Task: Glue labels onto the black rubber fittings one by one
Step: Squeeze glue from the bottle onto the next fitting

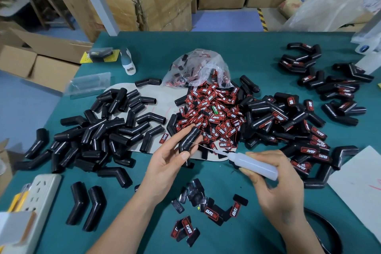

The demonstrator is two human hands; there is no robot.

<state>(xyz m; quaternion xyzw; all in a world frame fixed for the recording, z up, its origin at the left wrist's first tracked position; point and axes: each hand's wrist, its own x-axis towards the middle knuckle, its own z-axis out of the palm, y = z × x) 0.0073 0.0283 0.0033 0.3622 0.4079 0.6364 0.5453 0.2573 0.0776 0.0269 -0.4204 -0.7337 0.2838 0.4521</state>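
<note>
My left hand (167, 163) holds a bent black rubber fitting (188, 140) between thumb and fingers, above the green table. My right hand (274, 177) grips a white glue bottle (254, 164); its thin needle tip points left and touches the fitting's side. A heap of red-and-black labels (210, 113) spills from a clear plastic bag (198, 68) just beyond my hands. Bare fittings (107, 128) are piled on the left. Fittings with labels on them (292, 121) lie in a pile on the right.
Several loose labels (208, 210) lie on the green table (216, 45) near my wrists. Two fittings (86, 204) and a white power strip (39, 194) sit at the front left. A white sheet (358, 183) lies at the right. Cardboard boxes (162, 0) stand behind the table.
</note>
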